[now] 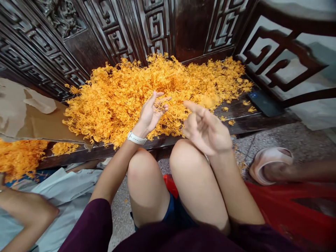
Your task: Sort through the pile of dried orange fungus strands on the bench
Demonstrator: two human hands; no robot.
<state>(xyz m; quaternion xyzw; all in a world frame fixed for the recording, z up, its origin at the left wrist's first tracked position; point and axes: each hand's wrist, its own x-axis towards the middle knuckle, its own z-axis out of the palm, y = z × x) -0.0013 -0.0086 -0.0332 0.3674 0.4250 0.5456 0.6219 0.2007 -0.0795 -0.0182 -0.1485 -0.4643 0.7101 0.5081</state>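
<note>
A big heap of orange-yellow plastic pieces [118, 101] with thin curled prongs lies on a dark wooden bench seat. Over its front part is my left hand [153, 113], palm turned inward, fingers apart and slightly bent. Orange strands show between those fingers; whether they are in the hand or behind it I cannot make out. A white wristband [136, 138] circles that wrist. My right hand [207, 131], blurred by motion, is above my knee with its index finger stretched toward the heap and the other fingers loosely curled. Nothing shows in its grasp. A yellowish smear appears just beyond it.
Carved dark wood panels [97, 49] back the bench. A phone [265, 103] lies at the bench's right end, beside an openwork armrest [288, 66]. Cardboard [44, 119] and more orange pieces [21, 157] are at left, near another person's arm [28, 210]. A sandaled foot [273, 168] and red plastic [296, 210] are at right.
</note>
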